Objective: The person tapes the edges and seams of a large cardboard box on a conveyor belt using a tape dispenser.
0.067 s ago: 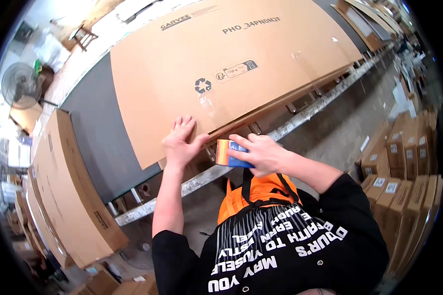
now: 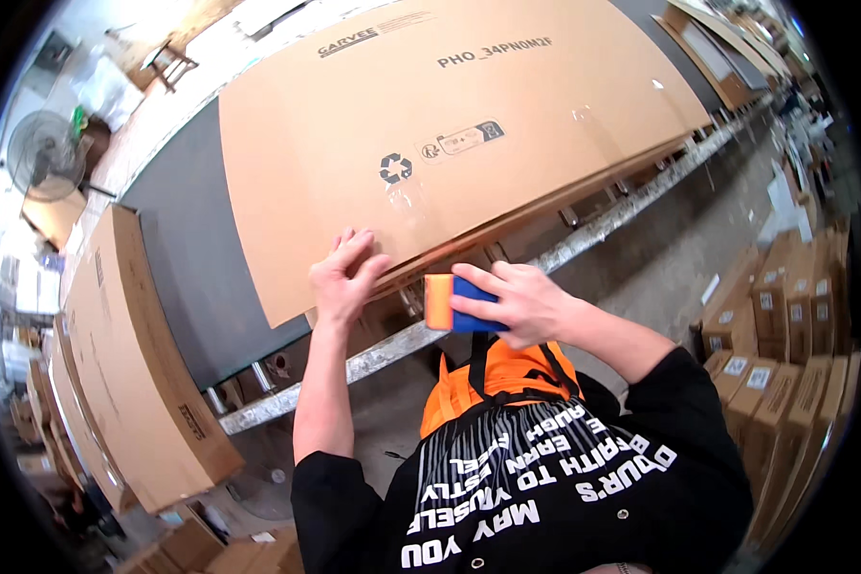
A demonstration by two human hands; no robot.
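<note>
Where fingers [image 2: 478,308] curl, block [image 2: 461,291] is boxy; cardboard [image 2: 478,177] flat.

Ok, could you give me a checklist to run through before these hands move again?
1. Tool gripped: ok, the right hand has fingers around the blue-and-orange block.
2. Large carton flat on the grey belt: ok.
3. Left hand at the carton's near edge: ok.
4. Left hand pressing firmly: cannot tell.
5. Clear tape on top fully stuck down: cannot tell, it glints.
</note>
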